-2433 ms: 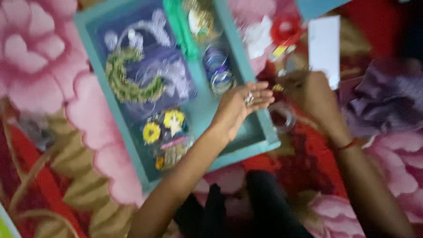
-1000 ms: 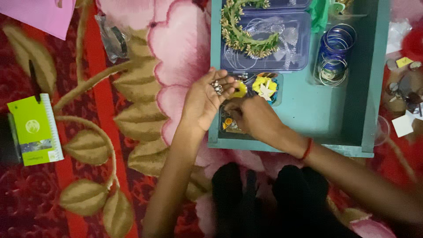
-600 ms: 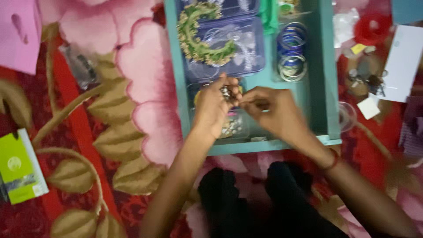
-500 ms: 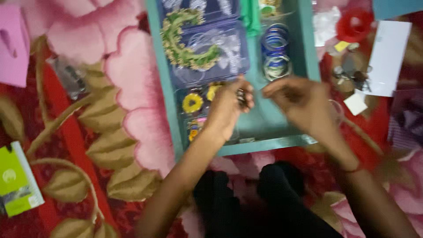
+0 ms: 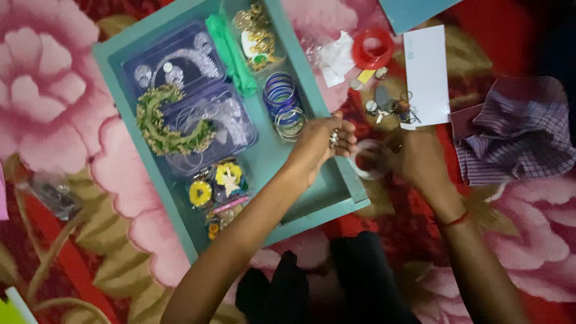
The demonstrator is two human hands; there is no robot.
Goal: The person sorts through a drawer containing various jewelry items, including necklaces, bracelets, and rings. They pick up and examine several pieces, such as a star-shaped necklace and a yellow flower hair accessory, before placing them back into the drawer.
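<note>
While cupped palm-up over the right rim of the teal tray (image 5: 336,180), left hand (image 5: 318,144) carries a small cluster of silvery jewellery pieces (image 5: 333,139) against its curled fingers, held loosely rather than clenched. Right hand (image 5: 414,159) sits just outside the tray over the red floral floor covering (image 5: 528,240), fingertips pinched at a clear round container (image 5: 367,159); cannot tell whether anything small sits between those fingers. Step in hand reads as sorting: moving small pieces between the palm and the clear container, one at a time. Next move calls for a fine pinch off the open palm, palm kept level so nothing rolls off, and the container steadied while dropping in. Inside the tray: green beaded garland (image 5: 159,126) on clear plastic boxes (image 5: 198,108), stack of blue bangles (image 5: 283,102), yellow flower ornaments (image 5: 216,183), gold chain pieces (image 5: 258,30). Beyond the rim: red tape ring (image 5: 372,49), white card (image 5: 426,75), folded purple checked cloth (image 5: 519,129), well apart from both hands.
</note>
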